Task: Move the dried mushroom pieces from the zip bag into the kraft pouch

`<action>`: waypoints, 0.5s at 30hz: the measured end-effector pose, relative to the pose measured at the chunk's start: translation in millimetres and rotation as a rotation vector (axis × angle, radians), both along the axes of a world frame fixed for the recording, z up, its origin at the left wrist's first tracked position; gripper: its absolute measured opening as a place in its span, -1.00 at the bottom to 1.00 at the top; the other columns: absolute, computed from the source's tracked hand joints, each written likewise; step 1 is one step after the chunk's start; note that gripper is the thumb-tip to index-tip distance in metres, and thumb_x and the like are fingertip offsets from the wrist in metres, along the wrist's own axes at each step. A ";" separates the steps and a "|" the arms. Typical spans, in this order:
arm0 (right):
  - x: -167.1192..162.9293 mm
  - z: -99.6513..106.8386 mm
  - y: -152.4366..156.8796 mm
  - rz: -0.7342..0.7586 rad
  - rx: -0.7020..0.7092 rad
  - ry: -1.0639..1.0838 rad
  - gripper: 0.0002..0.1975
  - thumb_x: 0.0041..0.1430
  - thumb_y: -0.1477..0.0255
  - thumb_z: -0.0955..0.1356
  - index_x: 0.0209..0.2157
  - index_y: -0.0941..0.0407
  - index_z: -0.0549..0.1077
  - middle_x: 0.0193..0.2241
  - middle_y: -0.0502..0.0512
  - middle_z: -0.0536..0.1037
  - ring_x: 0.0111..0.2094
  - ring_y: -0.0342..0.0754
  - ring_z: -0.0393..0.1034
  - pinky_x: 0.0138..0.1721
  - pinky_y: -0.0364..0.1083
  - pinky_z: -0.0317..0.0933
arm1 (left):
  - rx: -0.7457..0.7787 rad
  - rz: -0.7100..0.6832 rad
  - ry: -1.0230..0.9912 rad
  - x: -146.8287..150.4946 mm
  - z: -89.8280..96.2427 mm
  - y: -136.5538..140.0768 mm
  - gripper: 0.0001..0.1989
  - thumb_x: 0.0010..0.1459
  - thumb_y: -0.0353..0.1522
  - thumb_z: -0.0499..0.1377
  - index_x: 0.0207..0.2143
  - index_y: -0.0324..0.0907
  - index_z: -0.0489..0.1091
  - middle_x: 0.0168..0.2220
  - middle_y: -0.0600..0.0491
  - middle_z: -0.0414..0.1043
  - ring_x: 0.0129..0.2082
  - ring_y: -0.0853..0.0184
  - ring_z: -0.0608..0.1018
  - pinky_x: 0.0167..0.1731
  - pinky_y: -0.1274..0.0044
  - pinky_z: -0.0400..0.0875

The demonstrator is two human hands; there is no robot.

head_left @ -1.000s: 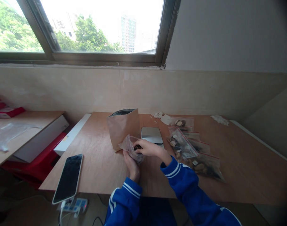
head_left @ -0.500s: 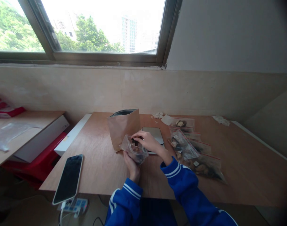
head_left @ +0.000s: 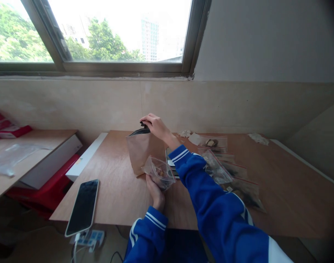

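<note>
Phone (head_left: 83,206) lies dark-screened at the near left edge of the wooden surface (head_left: 279,190) | filled clear bags (head_left: 232,175) spread right | window (head_left: 101,33) frames trees, towers

**Wooden table and what lies on it**

The wooden table (head_left: 120,197) carries a standing brown paper bag (head_left: 141,153) near its centre. A phone (head_left: 83,206) overhangs the edge at 8 o'clock. Clear filled bags (head_left: 232,175) lie at 3 o'clock, white scraps (head_left: 256,138) at 1 o'clock.
</note>
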State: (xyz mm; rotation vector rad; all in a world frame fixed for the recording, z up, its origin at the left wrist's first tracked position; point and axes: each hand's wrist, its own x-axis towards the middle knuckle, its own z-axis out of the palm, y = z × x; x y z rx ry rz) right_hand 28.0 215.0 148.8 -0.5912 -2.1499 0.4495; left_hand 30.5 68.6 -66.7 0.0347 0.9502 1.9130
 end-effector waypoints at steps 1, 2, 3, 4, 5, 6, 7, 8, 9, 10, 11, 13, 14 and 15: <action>0.2 -6.7 -1.3 0.014 -0.001 -0.009 -0.80 0.29 0.57 0.25 -0.24 0.18 0.52 -0.24 0.11 0.51 -0.18 -0.10 0.42 -0.07 -0.14 0.23 | 0.011 -0.007 -0.007 0.0 0.7 -0.2 -0.52 0.19 -0.07 0.06 -0.07 -0.25 0.44 -0.25 -0.12 0.56 -0.31 0.18 0.62 -0.25 0.34 0.52; 1.3 -12.7 -3.6 0.024 -0.001 -0.004 -0.81 0.28 0.57 0.26 -0.25 0.18 0.52 -0.24 0.12 0.52 -0.17 -0.09 0.42 -0.06 -0.13 0.23 | 0.024 -0.006 -0.010 -0.1 1.5 -0.4 -0.54 0.20 -0.09 0.05 -0.08 -0.25 0.44 -0.25 -0.11 0.56 -0.32 0.19 0.62 -0.26 0.36 0.51; 3.2 -17.5 -6.6 0.031 -0.005 0.013 -0.81 0.28 0.56 0.26 -0.25 0.18 0.52 -0.24 0.13 0.54 -0.17 -0.09 0.43 -0.07 -0.13 0.23 | 0.031 0.006 -0.008 -0.1 2.4 -0.6 -0.56 0.20 -0.11 0.05 -0.09 -0.25 0.45 -0.25 -0.10 0.56 -0.32 0.21 0.62 -0.26 0.38 0.51; 5.5 -20.7 -9.6 0.038 -0.011 0.032 -0.82 0.27 0.56 0.27 -0.26 0.18 0.52 -0.24 0.14 0.55 -0.17 -0.08 0.43 -0.07 -0.13 0.23 | 0.025 0.026 -0.003 -0.1 3.5 -0.9 -0.58 0.21 -0.13 0.05 -0.10 -0.25 0.45 -0.26 -0.09 0.56 -0.32 0.22 0.62 -0.27 0.40 0.51; 8.0 -22.3 -12.5 0.046 -0.020 0.045 -0.83 0.26 0.56 0.27 -0.26 0.19 0.52 -0.24 0.14 0.56 -0.17 -0.08 0.43 -0.09 -0.13 0.23 | 0.021 0.039 0.002 0.0 4.6 -1.2 -0.59 0.21 -0.14 0.05 -0.10 -0.25 0.45 -0.26 -0.09 0.56 -0.33 0.23 0.62 -0.28 0.42 0.51; 10.6 -22.3 -15.0 0.055 -0.033 0.047 -0.84 0.25 0.55 0.28 -0.26 0.19 0.52 -0.24 0.14 0.57 -0.19 -0.09 0.43 -0.12 -0.14 0.23 | 0.020 0.041 0.002 0.1 5.6 -1.6 -0.59 0.21 -0.14 0.04 -0.11 -0.25 0.45 -0.26 -0.09 0.56 -0.33 0.23 0.62 -0.29 0.43 0.51; 13.2 -20.9 -17.3 0.064 -0.052 0.035 -0.85 0.24 0.54 0.28 -0.26 0.19 0.51 -0.25 0.13 0.58 -0.22 -0.09 0.43 -0.15 -0.15 0.23 | 0.023 0.036 -0.002 0.2 6.6 -1.9 -0.58 0.21 -0.13 0.04 -0.11 -0.25 0.45 -0.27 -0.09 0.56 -0.35 0.23 0.62 -0.31 0.43 0.51; 15.9 -18.4 -19.6 0.076 -0.077 0.010 -0.85 0.23 0.53 0.29 -0.25 0.18 0.50 -0.27 0.11 0.58 -0.26 -0.11 0.42 -0.19 -0.16 0.22 | 0.029 0.027 -0.010 0.2 7.3 -2.2 -0.58 0.21 -0.13 0.04 -0.10 -0.25 0.45 -0.27 -0.09 0.56 -0.38 0.23 0.61 -0.33 0.42 0.50; 18.5 -15.1 -22.0 0.091 -0.103 -0.023 -0.86 0.23 0.52 0.29 -0.23 0.18 0.49 -0.29 0.09 0.58 -0.30 -0.12 0.42 -0.23 -0.17 0.21 | 0.037 0.018 -0.018 0.2 7.7 -2.5 -0.58 0.21 -0.12 0.04 -0.09 -0.25 0.44 -0.28 -0.08 0.56 -0.40 0.24 0.61 -0.35 0.42 0.50; 21.1 -11.2 -24.7 0.107 -0.125 -0.063 -0.85 0.22 0.50 0.30 -0.21 0.17 0.48 -0.32 0.06 0.58 -0.34 -0.14 0.41 -0.26 -0.18 0.20 | 0.043 0.012 -0.025 0.2 8.0 -2.8 -0.58 0.21 -0.12 0.04 -0.08 -0.24 0.43 -0.29 -0.07 0.56 -0.42 0.24 0.60 -0.36 0.41 0.50; 23.7 -7.1 -27.9 0.121 -0.135 -0.109 -0.85 0.22 0.47 0.31 -0.20 0.16 0.48 -0.34 0.04 0.57 -0.36 -0.15 0.40 -0.29 -0.20 0.18 | 0.051 0.006 -0.028 0.2 8.0 -3.2 -0.59 0.21 -0.13 0.05 -0.08 -0.23 0.42 -0.30 -0.05 0.55 -0.43 0.25 0.60 -0.36 0.41 0.50; 27.9 1.4 -35.1 0.101 -0.113 -0.238 -0.81 0.25 0.35 0.31 -0.23 0.15 0.50 -0.37 0.03 0.57 -0.37 -0.15 0.39 -0.33 -0.21 0.12 | 0.062 -0.005 -0.031 0.0 7.9 -3.9 -0.60 0.20 -0.12 0.07 -0.08 -0.21 0.41 -0.30 -0.03 0.55 -0.45 0.26 0.58 -0.37 0.41 0.49; 29.3 5.5 -38.8 0.054 -0.092 -0.324 -0.73 0.27 0.26 0.30 -0.29 0.15 0.52 -0.39 0.05 0.58 -0.37 -0.13 0.39 -0.35 -0.20 0.09 | 0.065 -0.008 -0.031 0.0 7.9 -4.2 -0.60 0.19 -0.11 0.07 -0.09 -0.21 0.42 -0.30 -0.04 0.55 -0.46 0.27 0.58 -0.37 0.41 0.48; 29.9 9.5 -42.0 -0.011 -0.075 -0.417 -0.62 0.29 0.17 0.26 -0.36 0.15 0.54 -0.42 0.09 0.58 -0.37 -0.11 0.40 -0.38 -0.19 0.06 | 0.066 -0.008 -0.028 -0.1 8.0 -4.5 -0.59 0.19 -0.10 0.08 -0.11 -0.22 0.42 -0.30 -0.04 0.55 -0.46 0.27 0.57 -0.37 0.42 0.48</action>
